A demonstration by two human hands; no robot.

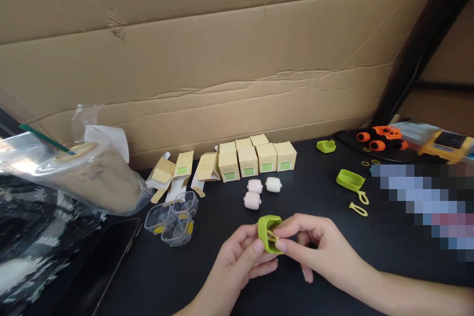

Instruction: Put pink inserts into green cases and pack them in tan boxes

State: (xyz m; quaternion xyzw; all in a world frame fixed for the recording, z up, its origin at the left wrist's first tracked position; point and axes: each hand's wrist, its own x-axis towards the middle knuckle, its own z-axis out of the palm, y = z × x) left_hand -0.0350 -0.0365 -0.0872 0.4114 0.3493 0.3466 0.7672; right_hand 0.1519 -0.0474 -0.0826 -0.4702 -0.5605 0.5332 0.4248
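My left hand (240, 259) grips a small green plastic case (263, 232), its open side turned to the right. Between thumb and finger of my right hand (322, 247) is a pale yellow loop (273, 237), partly inside that case. Beyond my hands lie three white rolls (252, 201) with small end knobs. To the right sit another green case (350, 180), a smaller green piece (326, 146) and two loose yellow loops (358, 209).
Small yellow boxes (248, 162) stand along the cardboard wall (237, 49), with opened ones (182, 170) beside them. Clear plastic cups (177, 228), a phone (107, 256) and a bagged drink (99, 177) are at left. An orange toy car (387, 132) is at far right.
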